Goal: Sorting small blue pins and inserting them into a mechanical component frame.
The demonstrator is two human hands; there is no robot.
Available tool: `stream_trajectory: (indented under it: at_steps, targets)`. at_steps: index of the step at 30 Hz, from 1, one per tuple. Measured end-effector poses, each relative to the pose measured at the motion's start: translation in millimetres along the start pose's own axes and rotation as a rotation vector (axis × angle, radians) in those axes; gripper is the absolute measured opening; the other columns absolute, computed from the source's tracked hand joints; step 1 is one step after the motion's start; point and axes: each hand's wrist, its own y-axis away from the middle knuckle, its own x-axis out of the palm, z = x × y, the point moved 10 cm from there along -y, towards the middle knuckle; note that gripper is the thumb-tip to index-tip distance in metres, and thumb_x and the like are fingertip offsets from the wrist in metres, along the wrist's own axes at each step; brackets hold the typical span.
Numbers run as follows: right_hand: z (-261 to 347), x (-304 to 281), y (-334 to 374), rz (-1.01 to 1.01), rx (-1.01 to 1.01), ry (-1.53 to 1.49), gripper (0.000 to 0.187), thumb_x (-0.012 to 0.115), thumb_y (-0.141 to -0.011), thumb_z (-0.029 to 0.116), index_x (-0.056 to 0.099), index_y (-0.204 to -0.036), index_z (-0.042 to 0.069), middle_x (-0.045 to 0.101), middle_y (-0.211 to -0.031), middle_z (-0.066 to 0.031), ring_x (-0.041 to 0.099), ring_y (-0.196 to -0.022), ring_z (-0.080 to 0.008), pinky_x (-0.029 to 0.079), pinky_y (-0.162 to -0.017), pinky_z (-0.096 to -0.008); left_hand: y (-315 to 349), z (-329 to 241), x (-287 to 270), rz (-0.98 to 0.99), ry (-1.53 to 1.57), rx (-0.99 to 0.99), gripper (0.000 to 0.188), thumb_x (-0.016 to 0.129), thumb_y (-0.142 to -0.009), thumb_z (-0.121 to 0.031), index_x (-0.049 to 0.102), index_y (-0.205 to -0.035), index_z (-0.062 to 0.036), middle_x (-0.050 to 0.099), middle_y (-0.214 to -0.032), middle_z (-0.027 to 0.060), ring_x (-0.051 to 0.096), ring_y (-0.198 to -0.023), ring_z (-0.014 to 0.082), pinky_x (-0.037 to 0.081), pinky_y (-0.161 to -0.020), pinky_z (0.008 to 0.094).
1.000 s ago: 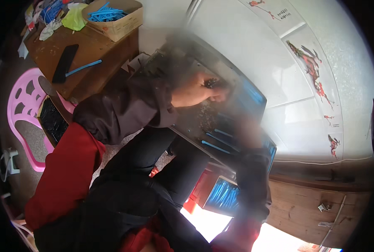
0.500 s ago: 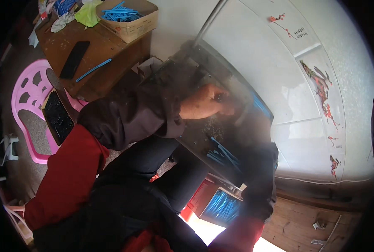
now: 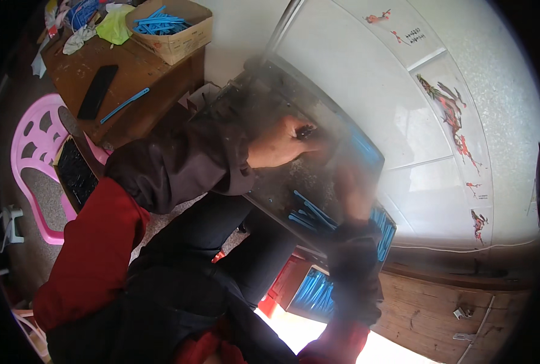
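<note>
My left hand (image 3: 282,143) is closed over the dark workbench, its fingers curled round a small black thing (image 3: 305,131) too unclear to name. To its right, my right hand (image 3: 352,189) is smeared by motion, so its fingers and anything in them cannot be made out. Several slim blue plastic sticks (image 3: 309,210) lie on the near side of the bench (image 3: 270,189), left of the right hand. More blue sticks (image 3: 381,230) sit at the bench's right end, beside the right wrist.
Below the bench stands an open box of blue sticks (image 3: 313,291). A pink chair (image 3: 30,130) at left bears a box of black pieces (image 3: 76,173). On the brown table (image 3: 142,76) are a carton (image 3: 182,45) of blue sticks, one blue stick (image 3: 124,105) and a black strip (image 3: 97,91).
My right hand has moved away from the left hand, toward the near right of the bench. The left hand stays over the bench, still closed. The whole view has shifted slightly.
</note>
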Motion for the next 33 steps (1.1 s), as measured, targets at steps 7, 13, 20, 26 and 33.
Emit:
stream_trajectory:
  at_steps: [7, 13, 20, 26, 33]
  targets:
    - [15, 6, -19, 0.072, -0.141, 0.125, 0.003, 0.062, -0.074, -0.007, 0.061, -0.077, -0.005, 0.051, -0.067, -0.0042, 0.049, -0.062, -0.0109, 0.038, -0.056, -0.0243, 2, -8, 3, 0.020, -0.016, -0.007, 0.011, 0.065, -0.087, -0.009, 0.066, -0.094, 0.0002, 0.068, -0.087, 0.0032, 0.061, -0.083, 0.0071, 0.049, -0.073, 0.0229]
    - [25, 1, -14, 0.003, -0.253, 0.317, 0.007, 0.063, -0.073, -0.009, 0.061, -0.078, -0.005, 0.053, -0.068, -0.0061, 0.050, -0.063, -0.0114, 0.038, -0.056, -0.0236, 0, 3, 4, 0.042, 0.009, 0.002, 0.015, 0.065, -0.086, -0.007, 0.065, -0.099, 0.0011, 0.068, -0.089, 0.0038, 0.061, -0.083, 0.0071, 0.050, -0.076, 0.0236]
    - [-9, -11, -15, 0.035, -0.031, 0.094, 0.005, 0.065, -0.075, -0.006, 0.066, -0.080, -0.005, 0.057, -0.070, -0.0035, 0.051, -0.065, -0.0098, 0.038, -0.057, -0.0232, 2, 20, 1, 0.052, -0.007, -0.087, 0.022, 0.066, -0.087, -0.008, 0.063, -0.106, 0.0007, 0.067, -0.093, 0.0039, 0.058, -0.086, 0.0064, 0.049, -0.076, 0.0233]
    - [-38, -5, -5, 0.206, -0.231, 0.586, 0.021, 0.065, -0.073, 0.000, 0.062, -0.094, 0.000, 0.060, -0.084, -0.0118, 0.060, -0.074, -0.0267, 0.046, -0.065, -0.0352, 3, -9, 5, 0.048, -0.096, 0.001, 0.021, 0.066, -0.087, -0.013, 0.065, -0.104, -0.0003, 0.067, -0.097, 0.0026, 0.059, -0.087, 0.0068, 0.047, -0.081, 0.0229]
    - [-6, -3, -7, 0.055, -0.291, 0.617, 0.013, 0.060, -0.078, 0.002, 0.061, -0.090, -0.001, 0.060, -0.077, -0.0095, 0.059, -0.066, -0.0267, 0.046, -0.061, -0.0363, 5, -2, -4, 0.008, -0.031, -0.030, 0.018, 0.067, -0.085, -0.010, 0.066, -0.101, -0.0012, 0.067, -0.095, 0.0011, 0.059, -0.088, 0.0069, 0.046, -0.082, 0.0239]
